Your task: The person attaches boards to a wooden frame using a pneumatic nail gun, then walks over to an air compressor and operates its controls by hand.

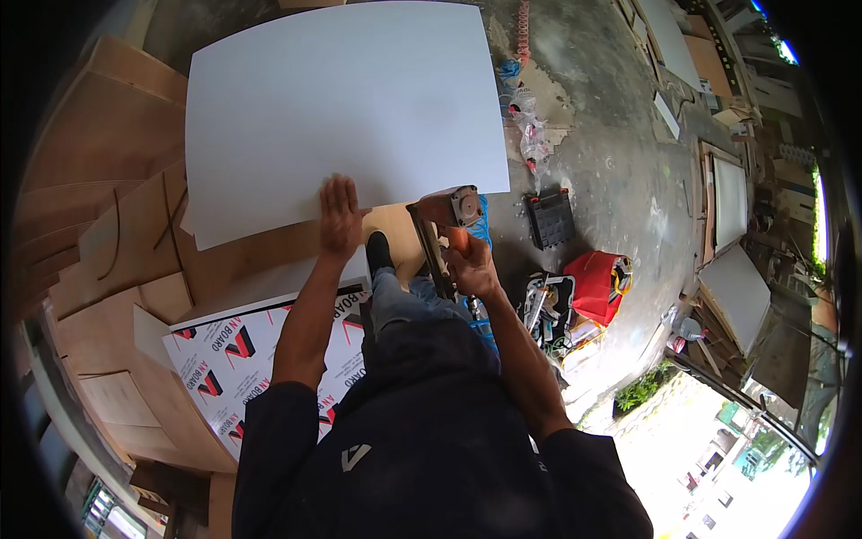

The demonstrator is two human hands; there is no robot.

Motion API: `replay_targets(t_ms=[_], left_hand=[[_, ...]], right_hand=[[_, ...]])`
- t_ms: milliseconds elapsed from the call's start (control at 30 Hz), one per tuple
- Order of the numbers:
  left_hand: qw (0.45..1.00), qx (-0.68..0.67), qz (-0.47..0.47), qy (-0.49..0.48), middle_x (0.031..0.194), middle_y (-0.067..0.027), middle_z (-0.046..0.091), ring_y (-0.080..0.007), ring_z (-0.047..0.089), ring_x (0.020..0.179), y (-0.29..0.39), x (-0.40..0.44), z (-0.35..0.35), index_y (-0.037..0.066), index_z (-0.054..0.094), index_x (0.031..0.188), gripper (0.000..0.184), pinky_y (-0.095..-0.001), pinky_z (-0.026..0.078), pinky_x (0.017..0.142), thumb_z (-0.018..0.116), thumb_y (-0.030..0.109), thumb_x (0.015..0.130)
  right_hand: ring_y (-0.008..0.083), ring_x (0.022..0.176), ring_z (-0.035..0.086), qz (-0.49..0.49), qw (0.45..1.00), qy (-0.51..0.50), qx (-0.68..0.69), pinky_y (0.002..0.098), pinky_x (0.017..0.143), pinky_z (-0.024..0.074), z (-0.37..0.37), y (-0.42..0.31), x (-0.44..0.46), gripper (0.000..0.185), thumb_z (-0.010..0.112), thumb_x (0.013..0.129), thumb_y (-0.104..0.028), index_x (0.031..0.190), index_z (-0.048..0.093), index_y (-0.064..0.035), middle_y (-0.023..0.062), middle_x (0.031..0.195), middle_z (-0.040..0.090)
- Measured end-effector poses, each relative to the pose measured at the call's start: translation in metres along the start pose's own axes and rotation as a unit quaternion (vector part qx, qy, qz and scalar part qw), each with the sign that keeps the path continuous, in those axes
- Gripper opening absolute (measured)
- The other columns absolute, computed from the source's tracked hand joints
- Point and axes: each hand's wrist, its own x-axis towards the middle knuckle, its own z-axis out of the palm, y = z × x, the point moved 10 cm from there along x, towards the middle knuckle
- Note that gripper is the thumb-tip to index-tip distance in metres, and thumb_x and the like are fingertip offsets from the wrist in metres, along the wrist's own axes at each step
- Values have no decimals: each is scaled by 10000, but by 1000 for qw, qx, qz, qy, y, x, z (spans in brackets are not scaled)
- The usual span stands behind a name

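My left hand [340, 217] lies flat on a large white panel [341, 108], close to its near edge, with the fingers stretched out. My right hand [472, 269] is wrapped around the handle of a pneumatic nail gun [453, 208]. The gun's head is at the panel's near right corner; whether its nose touches the panel is hidden. A blue air hose [486, 225] runs beside the gun. Under the near edge, a pale wooden surface [393, 218] shows, and my dark shoe [379, 250] is in front of it.
Wooden cabinet panels [126, 229] stand on the left, beside a board with printed film [269, 350]. On the concrete floor [611, 153] to the right are a black case [549, 218], a red bag [597, 286] and tools. More boards [732, 202] lean at the far right.
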Motion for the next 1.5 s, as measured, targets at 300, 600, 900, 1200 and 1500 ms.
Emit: replay_targets(t_ms=[300,600,900,1200,1500], left_hand=[[1000,28,6,10,1593,-334,265,-496,275,1473,0,-4,0,-106,267,1535,947,-569,231,1227,655,487,907],[1000,12,1,3,1589,-338,268,-498,288,1467,0,0,2,-107,247,1539,955,-569,242,1223,668,469,904],[1000,26,2,4,1581,-341,284,-498,305,1459,0,2,2,-111,265,1532,953,-566,257,1217,670,478,900],[999,31,-4,13,1560,-331,323,-483,336,1441,1,3,-2,-101,290,1525,938,-559,255,1220,648,505,905],[1000,18,-4,14,1576,-332,288,-477,325,1446,1,0,6,-98,237,1545,960,-569,255,1219,629,509,913]], right_hand=[[87,453,521,-23,997,0,68,277,430,416,-3,4,21,146,618,879,-133,914,623,8,6,552,540],[118,468,533,8,999,22,40,320,447,426,-1,-15,14,184,627,861,-152,935,634,16,32,570,559],[119,473,541,-21,999,25,1,319,458,431,-1,-20,17,183,608,859,-143,944,635,16,35,581,566],[121,461,548,11,999,1,51,310,447,438,13,-4,21,256,592,873,-129,1070,649,24,32,583,568],[104,442,523,-19,999,19,23,295,431,428,12,-15,20,132,609,874,-95,958,634,4,10,569,557]])
